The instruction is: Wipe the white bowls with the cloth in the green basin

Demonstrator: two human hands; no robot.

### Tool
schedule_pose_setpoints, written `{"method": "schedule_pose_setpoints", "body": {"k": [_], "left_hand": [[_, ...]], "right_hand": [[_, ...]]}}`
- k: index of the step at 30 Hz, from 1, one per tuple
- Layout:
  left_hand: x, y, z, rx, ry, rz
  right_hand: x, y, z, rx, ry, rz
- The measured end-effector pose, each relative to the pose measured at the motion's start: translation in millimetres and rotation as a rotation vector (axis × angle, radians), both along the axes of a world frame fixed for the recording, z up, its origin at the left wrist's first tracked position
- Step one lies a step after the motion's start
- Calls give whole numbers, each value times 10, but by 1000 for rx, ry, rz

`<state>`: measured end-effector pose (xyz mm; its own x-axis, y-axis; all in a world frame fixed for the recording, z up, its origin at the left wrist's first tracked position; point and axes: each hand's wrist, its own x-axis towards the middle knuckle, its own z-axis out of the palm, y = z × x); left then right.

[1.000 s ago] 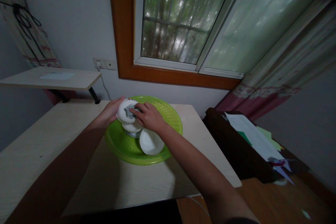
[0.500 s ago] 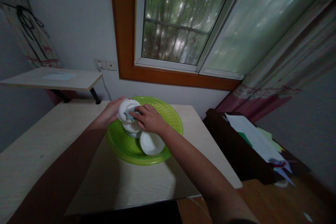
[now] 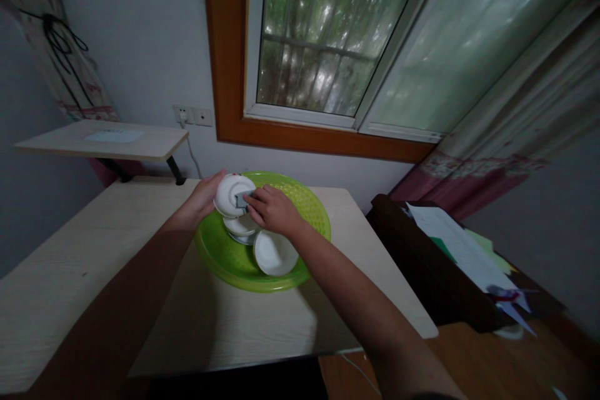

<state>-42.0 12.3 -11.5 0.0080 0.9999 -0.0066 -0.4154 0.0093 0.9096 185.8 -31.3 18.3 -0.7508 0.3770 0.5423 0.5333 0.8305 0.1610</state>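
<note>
My left hand [image 3: 205, 195] grips the edge of a white bowl [image 3: 227, 195], tilted with its underside and foot ring towards me. In my right hand [image 3: 275, 207] a small grey cloth [image 3: 242, 200] is pinched, pressed against the bowl's outer surface. Below the held bowl, more white bowls [image 3: 241, 225] are stacked in a round green plastic basket [image 3: 220, 269]. A separate white bowl [image 3: 275, 254] lies tilted in the basket under my right wrist, its inside showing.
The basket stands on a pale wooden table [image 3: 262, 325]. A raised shelf [image 3: 112, 140] on black legs is at the left. Behind is a wall with sockets [image 3: 192, 115] and a window. Beyond the table's right edge, papers [image 3: 452, 247] lie on a dark piece of furniture.
The grey cloth has slid over the bowl's underside towards its right edge, with my right hand moving slightly. My left hand keeps its hold. The whole view has shifted a little.
</note>
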Motion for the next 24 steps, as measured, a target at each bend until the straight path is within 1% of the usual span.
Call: {"method": "schedule_pose_setpoints", "body": {"k": [3, 6, 15, 18, 24], "left_hand": [[28, -41, 40, 15, 15, -3], [49, -72, 69, -3, 40, -26], [65, -65, 56, -2, 89, 16], [72, -58, 50, -3, 115, 1], [55, -23, 9, 1, 93, -19]], "right_hand": [[-12, -26, 10, -6, -18, 16], [-28, -27, 8, -8, -18, -8], [-30, 73, -63, 22, 5, -112], [-20, 93, -78, 4, 12, -105], [-21, 109, -109, -23, 24, -93]]}}
